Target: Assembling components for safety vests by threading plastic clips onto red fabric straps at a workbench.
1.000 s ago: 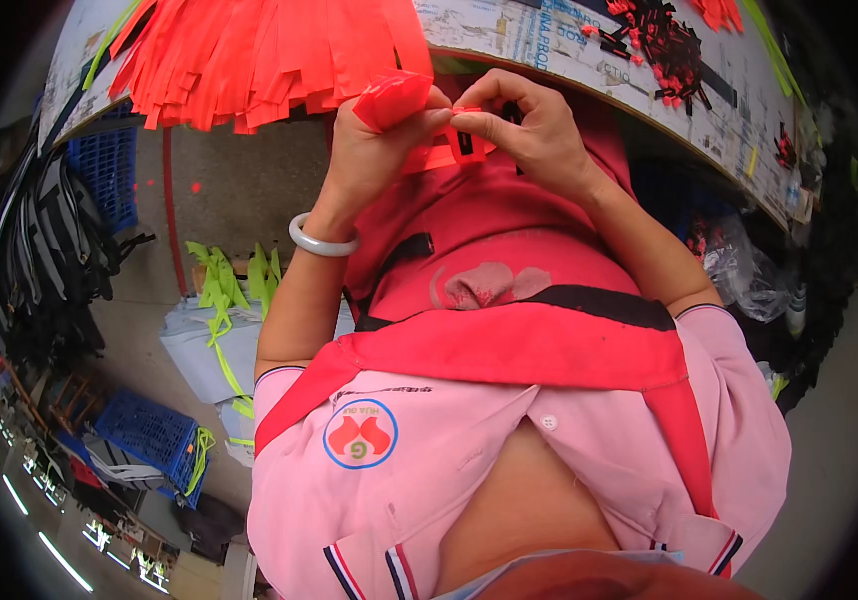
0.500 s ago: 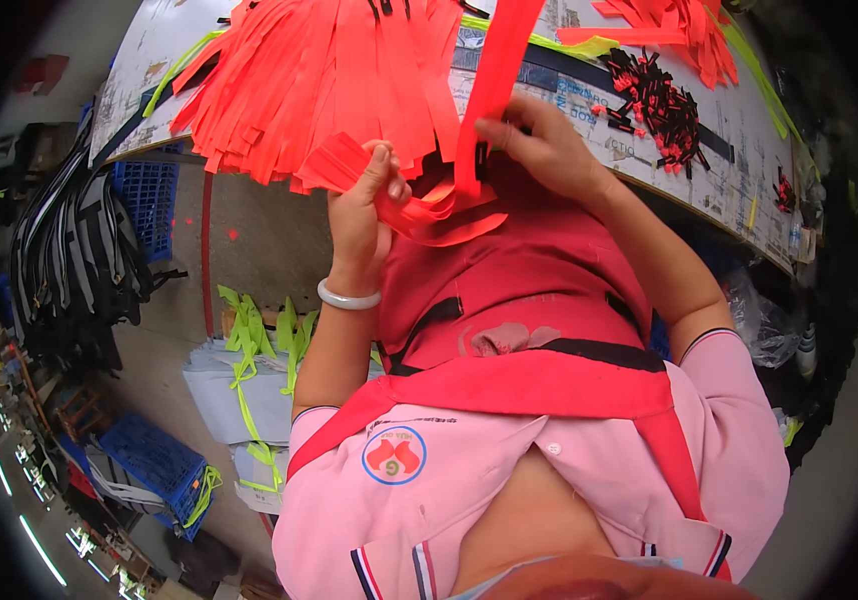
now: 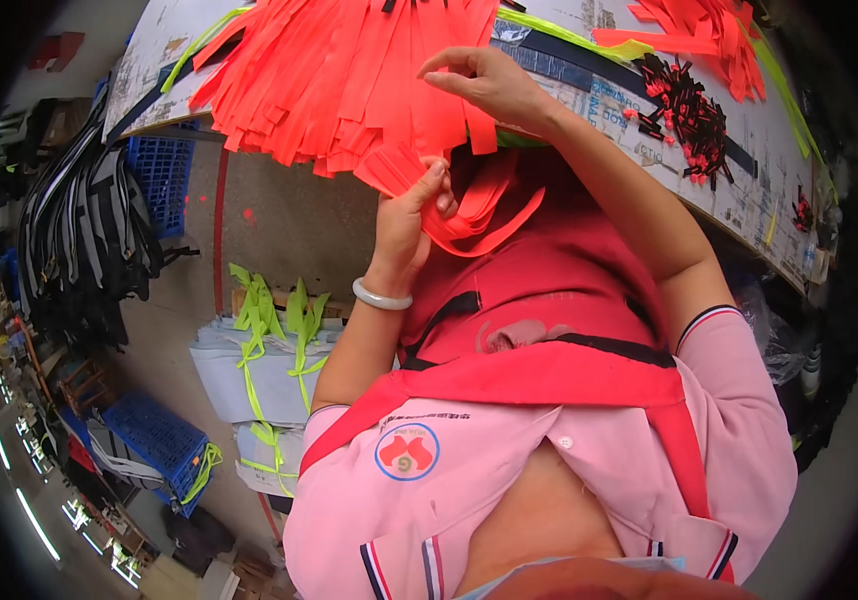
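Left hand [image 3: 404, 225]: raised from the lower edge, forearm upright, a pale bangle [image 3: 382, 295] at the wrist. Its fingers are clenched around a folded bundle of orange straps [image 3: 399, 170], thumb pressed on top; loops of the same strap [image 3: 479, 215] hang just beside it, over the red apron [image 3: 539, 300].

Right hand [image 3: 489, 85]: lifted higher, over the table edge, wrist bent, palm down. Fingers curled with thumb and forefinger tips drawn close, resting against the hanging orange strips; whether they pinch one cannot be told.

Pile of orange strips [image 3: 349, 70]: spread across the table [image 3: 164, 60] and draping over its near edge, directly above the left hand.

Table surface: pale, covered in printed paper; a dark band and a yellow-green strip [image 3: 589, 45] run along it. A scatter of small black-and-red clips [image 3: 684, 105] lies to the right, and a second, smaller heap of orange pieces [image 3: 699, 30] beyond it.

Room: grey floor. Blue plastic crate [image 3: 164, 175] under the table at left; black straps [image 3: 99, 230] hanging in a mass beside it. White stacked bundles [image 3: 239, 370] tied with yellow-green ribbon [image 3: 254, 310] near the left elbow. Another blue crate [image 3: 154, 440] lower left.
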The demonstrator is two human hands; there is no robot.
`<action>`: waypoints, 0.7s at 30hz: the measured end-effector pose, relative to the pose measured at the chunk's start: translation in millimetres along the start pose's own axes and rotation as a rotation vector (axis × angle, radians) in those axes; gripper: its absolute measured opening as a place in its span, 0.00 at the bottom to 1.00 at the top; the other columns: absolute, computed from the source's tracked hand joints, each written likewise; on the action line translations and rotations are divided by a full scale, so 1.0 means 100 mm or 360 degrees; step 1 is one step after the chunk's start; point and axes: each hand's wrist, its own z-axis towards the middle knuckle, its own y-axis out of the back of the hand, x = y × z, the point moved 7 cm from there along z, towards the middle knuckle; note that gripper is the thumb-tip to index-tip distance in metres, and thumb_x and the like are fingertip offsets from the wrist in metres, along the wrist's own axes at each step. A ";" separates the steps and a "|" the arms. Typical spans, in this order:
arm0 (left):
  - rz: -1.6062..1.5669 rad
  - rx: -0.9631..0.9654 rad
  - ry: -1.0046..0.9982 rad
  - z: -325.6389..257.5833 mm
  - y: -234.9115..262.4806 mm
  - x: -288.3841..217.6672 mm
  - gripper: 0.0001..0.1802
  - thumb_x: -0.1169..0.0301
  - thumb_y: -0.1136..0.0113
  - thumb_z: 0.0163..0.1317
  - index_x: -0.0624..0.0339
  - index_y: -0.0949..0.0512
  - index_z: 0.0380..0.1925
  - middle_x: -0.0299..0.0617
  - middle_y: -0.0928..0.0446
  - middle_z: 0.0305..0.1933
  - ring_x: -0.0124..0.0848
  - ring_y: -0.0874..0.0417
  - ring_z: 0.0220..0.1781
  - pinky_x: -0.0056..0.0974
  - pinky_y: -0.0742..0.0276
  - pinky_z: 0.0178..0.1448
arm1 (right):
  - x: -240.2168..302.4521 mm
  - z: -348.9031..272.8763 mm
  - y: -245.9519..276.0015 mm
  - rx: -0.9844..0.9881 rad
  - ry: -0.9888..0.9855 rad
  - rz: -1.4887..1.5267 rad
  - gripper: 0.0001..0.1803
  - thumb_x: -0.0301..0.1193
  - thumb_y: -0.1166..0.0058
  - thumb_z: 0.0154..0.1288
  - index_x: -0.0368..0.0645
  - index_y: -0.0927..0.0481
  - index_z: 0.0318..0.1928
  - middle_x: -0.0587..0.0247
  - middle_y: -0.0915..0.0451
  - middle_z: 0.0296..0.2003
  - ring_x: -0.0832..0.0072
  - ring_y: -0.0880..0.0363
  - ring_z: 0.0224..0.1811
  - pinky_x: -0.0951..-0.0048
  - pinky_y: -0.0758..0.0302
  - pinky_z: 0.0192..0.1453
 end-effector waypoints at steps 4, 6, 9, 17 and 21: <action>0.0179 0.0036 0.0008 0.08 -0.15 -0.02 0.06 0.73 0.40 0.62 0.62 0.23 0.37 0.37 0.25 0.28 0.24 0.28 0.23 0.28 0.32 0.28 | 0.26 -0.52 -0.05 0.0042 0.0059 0.0163 0.12 0.32 0.46 0.67 0.40 0.20 0.46 0.73 0.25 0.25 0.88 0.31 0.29 0.83 0.32 0.35; 0.0330 0.0104 -0.0032 0.10 -0.25 -0.03 0.06 0.74 0.40 0.62 0.63 0.23 0.37 0.36 0.25 0.27 0.24 0.27 0.24 0.29 0.31 0.28 | 0.39 -0.68 -0.06 0.0109 -0.0023 0.0246 0.11 0.29 0.44 0.65 0.40 0.20 0.46 0.71 0.23 0.26 0.87 0.28 0.30 0.84 0.30 0.37; 0.0508 0.0109 -0.0066 0.13 -0.27 0.04 0.05 0.74 0.40 0.62 0.63 0.24 0.36 0.36 0.25 0.26 0.24 0.26 0.24 0.30 0.31 0.28 | 0.54 -0.77 -0.03 0.0070 0.0127 0.0119 0.12 0.27 0.44 0.64 0.42 0.20 0.48 0.70 0.24 0.24 0.86 0.29 0.28 0.82 0.30 0.34; 0.0475 0.0076 0.0134 0.12 -0.25 0.17 0.04 0.77 0.42 0.60 0.62 0.24 0.35 0.36 0.25 0.26 0.24 0.25 0.24 0.29 0.29 0.28 | 0.55 -0.90 -0.11 -0.0159 0.0496 -0.0398 0.16 0.30 0.44 0.61 0.51 0.22 0.51 0.59 0.21 0.24 0.69 0.22 0.23 0.72 0.25 0.30; 0.0277 0.0167 0.0216 0.14 -0.21 0.21 0.08 0.76 0.41 0.59 0.62 0.25 0.39 0.37 0.24 0.30 0.25 0.24 0.27 0.29 0.28 0.30 | 0.57 -0.99 -0.11 -0.0252 0.0673 -0.0285 0.13 0.28 0.44 0.62 0.49 0.20 0.48 0.62 0.18 0.28 0.72 0.20 0.25 0.75 0.24 0.30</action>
